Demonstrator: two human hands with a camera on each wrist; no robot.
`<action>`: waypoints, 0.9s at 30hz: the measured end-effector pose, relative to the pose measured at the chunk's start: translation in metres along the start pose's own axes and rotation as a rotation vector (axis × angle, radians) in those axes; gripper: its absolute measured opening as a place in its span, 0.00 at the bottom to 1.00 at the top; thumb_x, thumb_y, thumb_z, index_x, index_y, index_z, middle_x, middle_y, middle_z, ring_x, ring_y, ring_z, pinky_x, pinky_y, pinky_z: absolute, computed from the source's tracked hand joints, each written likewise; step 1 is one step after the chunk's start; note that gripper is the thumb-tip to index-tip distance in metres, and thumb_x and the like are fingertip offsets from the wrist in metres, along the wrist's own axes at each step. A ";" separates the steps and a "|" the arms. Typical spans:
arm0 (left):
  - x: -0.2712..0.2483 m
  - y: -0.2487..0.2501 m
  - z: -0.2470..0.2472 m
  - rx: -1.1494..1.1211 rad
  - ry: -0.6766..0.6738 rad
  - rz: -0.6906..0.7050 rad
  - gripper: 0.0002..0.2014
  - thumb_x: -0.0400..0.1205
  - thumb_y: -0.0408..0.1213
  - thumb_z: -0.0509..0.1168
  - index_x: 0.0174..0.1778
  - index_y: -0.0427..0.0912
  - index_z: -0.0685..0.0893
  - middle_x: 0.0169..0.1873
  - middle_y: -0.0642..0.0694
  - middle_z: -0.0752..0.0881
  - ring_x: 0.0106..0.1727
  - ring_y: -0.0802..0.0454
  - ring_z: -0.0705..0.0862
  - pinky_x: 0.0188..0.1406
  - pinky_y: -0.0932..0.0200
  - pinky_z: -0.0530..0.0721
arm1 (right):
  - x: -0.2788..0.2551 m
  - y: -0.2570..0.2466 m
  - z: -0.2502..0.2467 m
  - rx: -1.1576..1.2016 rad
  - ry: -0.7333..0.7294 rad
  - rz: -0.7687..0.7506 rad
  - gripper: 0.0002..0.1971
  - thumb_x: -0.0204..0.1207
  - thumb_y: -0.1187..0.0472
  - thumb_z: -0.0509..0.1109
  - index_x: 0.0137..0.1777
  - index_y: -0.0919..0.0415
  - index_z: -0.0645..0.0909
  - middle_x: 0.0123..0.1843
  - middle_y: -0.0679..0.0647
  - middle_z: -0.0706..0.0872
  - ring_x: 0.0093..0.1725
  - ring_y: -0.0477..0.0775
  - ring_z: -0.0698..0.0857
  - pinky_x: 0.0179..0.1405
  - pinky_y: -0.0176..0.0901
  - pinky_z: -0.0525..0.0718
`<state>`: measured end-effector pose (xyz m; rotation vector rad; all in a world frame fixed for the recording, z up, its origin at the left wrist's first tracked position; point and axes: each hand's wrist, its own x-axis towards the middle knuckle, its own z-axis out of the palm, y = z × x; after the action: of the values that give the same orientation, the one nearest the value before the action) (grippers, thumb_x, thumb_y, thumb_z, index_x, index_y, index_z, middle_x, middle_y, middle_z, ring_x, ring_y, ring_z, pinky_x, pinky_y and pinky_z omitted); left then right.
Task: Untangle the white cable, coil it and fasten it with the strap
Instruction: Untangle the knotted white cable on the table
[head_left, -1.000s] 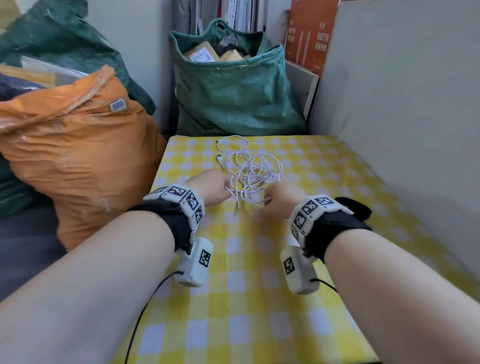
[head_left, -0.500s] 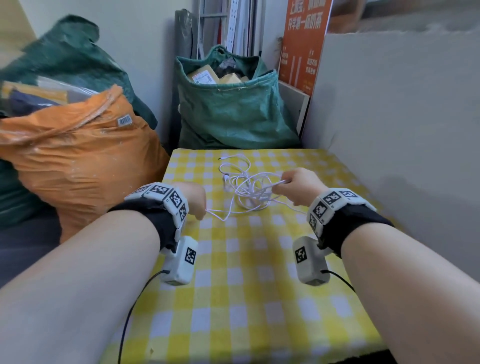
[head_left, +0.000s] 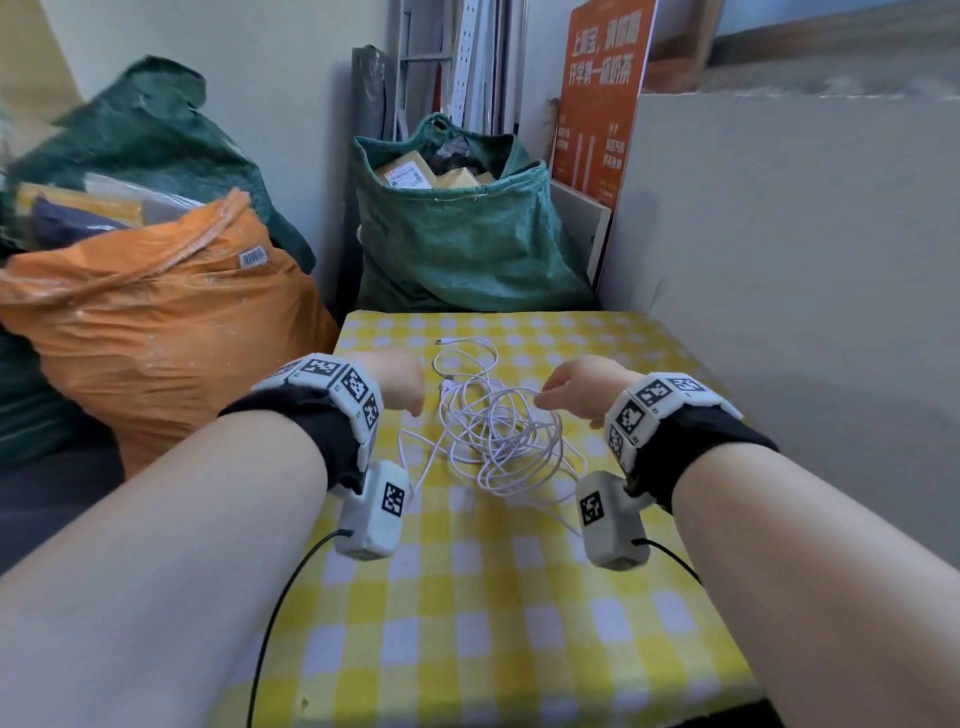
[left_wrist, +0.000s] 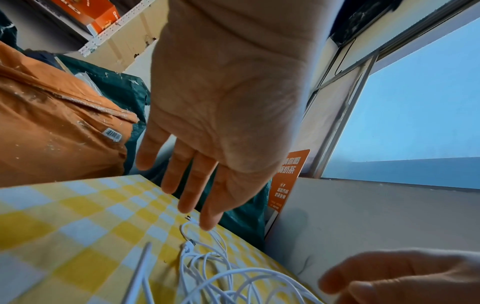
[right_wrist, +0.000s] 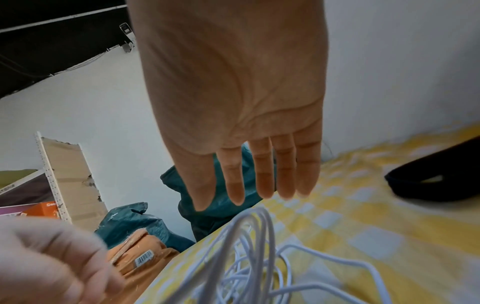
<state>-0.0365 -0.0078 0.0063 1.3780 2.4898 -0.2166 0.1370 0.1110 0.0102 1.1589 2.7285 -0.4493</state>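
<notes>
The white cable (head_left: 498, 421) lies tangled on the worktop (head_left: 467, 597); left hand (left_wrist: 223, 107) and right hand (right_wrist: 233, 92) are held released above it, presumably to find a strand.

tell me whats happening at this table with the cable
A person is sorting out a tangled white cable lying in a loose heap on the yellow checked tablecloth. Neither hand holds it: the left hand and the right hand both hover over the heap with fingers straight. A black strap lies on the cloth to the right, untouched. The cable is not yet coiled.
</notes>
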 end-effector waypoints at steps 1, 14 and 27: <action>0.005 0.002 0.001 -0.039 0.035 0.026 0.11 0.83 0.37 0.62 0.56 0.38 0.86 0.52 0.42 0.82 0.53 0.44 0.80 0.47 0.56 0.78 | 0.004 0.000 0.004 0.031 -0.014 -0.004 0.23 0.81 0.48 0.63 0.71 0.61 0.77 0.57 0.57 0.82 0.54 0.55 0.80 0.52 0.44 0.79; 0.069 0.031 0.036 -0.192 -0.027 0.171 0.18 0.86 0.33 0.51 0.71 0.43 0.77 0.68 0.41 0.78 0.63 0.45 0.79 0.54 0.54 0.77 | 0.056 0.011 0.043 0.201 -0.188 -0.023 0.29 0.73 0.52 0.75 0.73 0.56 0.71 0.61 0.55 0.81 0.51 0.54 0.81 0.48 0.46 0.83; 0.071 0.037 0.040 0.016 -0.122 0.111 0.16 0.84 0.34 0.54 0.64 0.36 0.80 0.56 0.42 0.82 0.53 0.45 0.82 0.51 0.55 0.80 | 0.055 0.010 0.045 0.146 -0.209 0.001 0.26 0.72 0.55 0.76 0.68 0.58 0.75 0.57 0.54 0.81 0.48 0.54 0.81 0.41 0.43 0.81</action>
<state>-0.0334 0.0582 -0.0542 1.4581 2.3101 -0.2881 0.1065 0.1403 -0.0477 1.0780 2.5508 -0.7365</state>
